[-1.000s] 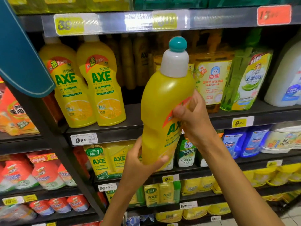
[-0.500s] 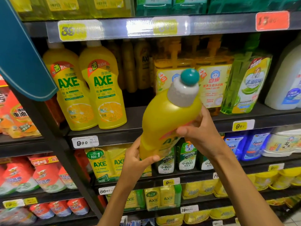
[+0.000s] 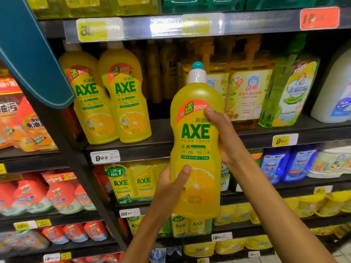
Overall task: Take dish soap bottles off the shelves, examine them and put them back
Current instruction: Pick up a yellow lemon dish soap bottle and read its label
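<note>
A yellow AXE dish soap bottle (image 3: 196, 141) with a white neck and teal cap stands upright in front of the shelves, its front label facing me. My left hand (image 3: 171, 188) grips its lower part, thumb across the lemon picture. My right hand (image 3: 224, 135) holds its right side at the waist, thumb on the red corner of the label. Two matching AXE bottles (image 3: 106, 95) stand on the dark shelf (image 3: 159, 143) to the left, behind the held one.
Yellow pump bottles (image 3: 247, 92), a green refill pouch (image 3: 290, 95) and a white jug (image 3: 336, 95) fill the same shelf to the right. AXE refill packs (image 3: 133, 183) sit one shelf below. A teal sign (image 3: 28, 50) hangs at upper left. Red spray bottles (image 3: 57, 194) occupy the left bay.
The bottle went from tilted right with its label turned away to upright with the label facing me. Both hands kept their hold and shifted with it.
</note>
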The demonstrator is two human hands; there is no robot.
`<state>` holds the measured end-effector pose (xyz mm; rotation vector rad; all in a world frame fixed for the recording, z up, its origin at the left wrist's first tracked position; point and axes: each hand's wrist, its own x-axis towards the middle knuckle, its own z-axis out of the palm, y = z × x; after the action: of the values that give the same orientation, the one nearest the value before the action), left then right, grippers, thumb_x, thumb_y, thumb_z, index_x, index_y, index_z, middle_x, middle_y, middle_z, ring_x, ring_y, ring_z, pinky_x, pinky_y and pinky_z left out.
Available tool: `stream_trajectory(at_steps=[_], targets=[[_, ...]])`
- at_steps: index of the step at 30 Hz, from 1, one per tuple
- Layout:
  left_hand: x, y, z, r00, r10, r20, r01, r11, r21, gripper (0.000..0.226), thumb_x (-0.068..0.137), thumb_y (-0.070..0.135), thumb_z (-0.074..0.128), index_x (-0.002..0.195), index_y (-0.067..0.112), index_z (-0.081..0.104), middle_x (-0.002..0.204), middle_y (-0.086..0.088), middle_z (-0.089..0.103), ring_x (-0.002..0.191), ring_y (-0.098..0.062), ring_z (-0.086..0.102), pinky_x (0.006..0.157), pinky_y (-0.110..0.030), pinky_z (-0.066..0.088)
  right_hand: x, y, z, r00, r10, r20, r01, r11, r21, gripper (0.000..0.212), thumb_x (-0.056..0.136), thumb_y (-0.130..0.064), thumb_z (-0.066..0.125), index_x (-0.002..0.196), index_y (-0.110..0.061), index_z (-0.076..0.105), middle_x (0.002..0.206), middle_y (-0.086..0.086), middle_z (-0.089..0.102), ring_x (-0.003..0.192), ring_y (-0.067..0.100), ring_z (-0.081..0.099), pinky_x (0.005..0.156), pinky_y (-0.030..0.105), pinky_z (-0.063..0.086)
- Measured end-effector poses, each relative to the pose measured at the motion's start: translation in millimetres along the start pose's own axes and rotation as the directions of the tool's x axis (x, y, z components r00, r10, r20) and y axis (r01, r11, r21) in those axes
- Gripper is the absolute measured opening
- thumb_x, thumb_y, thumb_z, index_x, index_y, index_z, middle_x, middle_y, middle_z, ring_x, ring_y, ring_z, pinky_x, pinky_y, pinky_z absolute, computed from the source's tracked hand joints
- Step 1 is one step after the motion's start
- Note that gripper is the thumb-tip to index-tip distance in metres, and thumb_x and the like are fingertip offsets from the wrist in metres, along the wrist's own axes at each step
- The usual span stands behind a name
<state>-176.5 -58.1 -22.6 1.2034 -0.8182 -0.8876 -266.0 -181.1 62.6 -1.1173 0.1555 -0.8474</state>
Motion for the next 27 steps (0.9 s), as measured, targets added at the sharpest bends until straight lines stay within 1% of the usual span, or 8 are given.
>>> stream_trajectory(at_steps=[3, 6, 10, 12, 15, 19, 24, 27], targets=[[-2, 2, 7, 1.000, -0.002, -0.026, 0.000, 0.998, -0.069, 0.039, 0.049, 0.073, 0.076, 0.079, 0.049, 0.070, 0.084, 0.010, 0.075, 0.077, -0.011, 0.073, 0.056, -0.026, 0.056, 1, -2, 4, 1.000, 0.017, -0.002, -0.017, 1.000, -0.020, 0.077, 0.071, -0.038, 0.078, 0.134, -0.007, 0.047, 0.103, 0.011, 0.070, 0.099, 0.028, 0.068, 0.076, 0.040, 0.057], [-5, 13, 16, 0.997, 0.066, -0.044, -0.071, 0.993, -0.099, 0.028, 0.056, 0.064, 0.064, 0.079, 0.050, 0.071, 0.079, 0.015, 0.075, 0.072, -0.004, 0.072, 0.053, -0.019, 0.054, 5, -7, 5, 0.999, -0.003, -0.046, -0.001, 0.996, -0.089, 0.062, 0.085, -0.038, 0.061, 0.138, -0.012, 0.044, 0.106, 0.010, 0.071, 0.101, 0.028, 0.069, 0.076, 0.040, 0.057], [-6, 20, 20, 0.986, 0.149, -0.079, -0.154, 0.986, -0.057, 0.049, 0.062, 0.058, 0.062, 0.098, 0.025, 0.068, 0.087, 0.007, 0.076, 0.078, -0.009, 0.072, 0.057, -0.018, 0.054, 3, -6, 3, 0.998, 0.048, -0.048, -0.052, 0.995, -0.085, 0.055, 0.081, -0.040, 0.065, 0.128, -0.013, 0.054, 0.108, 0.013, 0.071, 0.099, 0.028, 0.070, 0.077, 0.038, 0.058], [-7, 19, 19, 0.982, 0.175, -0.070, -0.177, 0.984, -0.015, 0.048, 0.065, 0.056, 0.058, 0.099, 0.024, 0.066, 0.086, 0.009, 0.075, 0.077, -0.007, 0.072, 0.057, -0.015, 0.052, 1, -4, 1, 0.996, 0.051, -0.069, -0.055, 0.997, -0.058, 0.048, 0.083, -0.035, 0.064, 0.124, -0.010, 0.057, 0.105, 0.014, 0.071, 0.095, 0.028, 0.070, 0.075, 0.039, 0.058], [-6, 18, 19, 0.984, 0.170, -0.049, -0.169, 0.985, 0.012, 0.048, 0.064, 0.060, 0.055, 0.096, 0.026, 0.065, 0.083, 0.013, 0.075, 0.074, -0.003, 0.071, 0.056, -0.013, 0.051, -2, -5, 3, 0.995, 0.017, -0.102, -0.022, 0.999, -0.048, 0.058, 0.081, -0.033, 0.065, 0.130, -0.005, 0.052, 0.102, 0.015, 0.071, 0.091, 0.027, 0.070, 0.071, 0.038, 0.057], [1, 19, 12, 0.994, 0.111, -0.014, -0.111, 0.993, 0.033, 0.056, 0.059, 0.072, 0.051, 0.095, 0.031, 0.065, 0.086, 0.013, 0.075, 0.079, -0.002, 0.070, 0.058, -0.014, 0.052, -6, -15, 8, 0.992, -0.069, -0.109, 0.057, 0.993, -0.107, 0.045, 0.074, -0.033, 0.070, 0.114, -0.015, 0.059, 0.092, 0.008, 0.075, 0.084, 0.023, 0.073, 0.064, 0.033, 0.058], [6, 19, 12, 1.000, 0.012, -0.022, -0.011, 0.999, 0.032, 0.055, 0.056, 0.080, 0.048, 0.085, 0.040, 0.074, 0.089, 0.006, 0.076, 0.083, -0.011, 0.073, 0.063, -0.023, 0.057, -8, -17, 16, 0.983, -0.127, -0.135, 0.097, 0.973, -0.208, 0.050, 0.075, -0.031, 0.075, 0.120, -0.017, 0.057, 0.105, 0.012, 0.073, 0.093, 0.026, 0.072, 0.070, 0.037, 0.059], [11, 19, 15, 0.999, -0.041, -0.023, 0.039, 0.995, -0.091, 0.059, 0.054, 0.082, 0.051, 0.091, 0.042, 0.074, 0.098, -0.001, 0.075, 0.094, -0.020, 0.071, 0.083, -0.045, 0.056, -3, -23, 10, 0.996, -0.034, -0.083, 0.021, 0.988, -0.153, 0.046, 0.080, -0.033, 0.069, 0.122, -0.017, 0.059, 0.109, 0.009, 0.073, 0.100, 0.023, 0.070, 0.077, 0.036, 0.059]])
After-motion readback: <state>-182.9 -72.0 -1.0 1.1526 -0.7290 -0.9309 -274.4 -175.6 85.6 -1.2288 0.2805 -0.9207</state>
